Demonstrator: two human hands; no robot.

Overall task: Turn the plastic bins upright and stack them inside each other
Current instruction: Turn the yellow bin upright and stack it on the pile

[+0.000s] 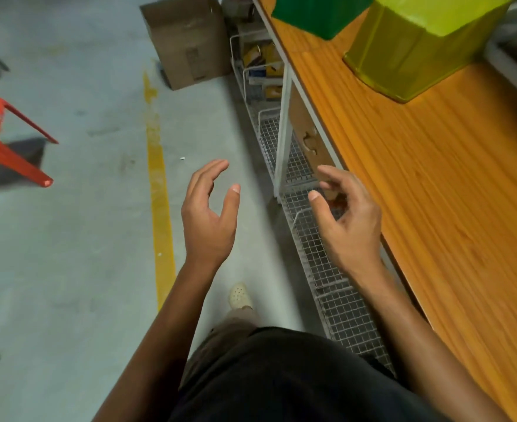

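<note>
Hands, two, bare, both empty: left hand (210,214) raised over the grey floor (68,239), fingers loosely curled and spread from the thumb, gripping nothing; right hand (347,220) level with it and near the table's edge, fingers likewise half-curled and apart, gripping nothing; palms face one another across a gap; neither hand touches a bin.

Bins, two, on the wooden table (449,208) at the upper right, well apart from both hands: yellow-green bin (418,47), translucent plastic, lying upside down with its rim on the tabletop and its base uppermost; dark green bin (321,13), just beside it on the far side, partly cut off by the frame's top edge, its orientation not to be told; whether the two touch cannot be told.

Table: orange-brown grain, white metal leg (283,132); beneath it, white wire baskets (318,254) in a row along the floor, the farther ones holding small boxes, blurred.

Floor items: cardboard box (187,41) standing at the far end of the table; yellow painted line (159,193) running along the floor to the left of the hands; red chair (4,141), partly in view at the left edge; pale perforated shoe (239,296) below and between the forearms.
</note>
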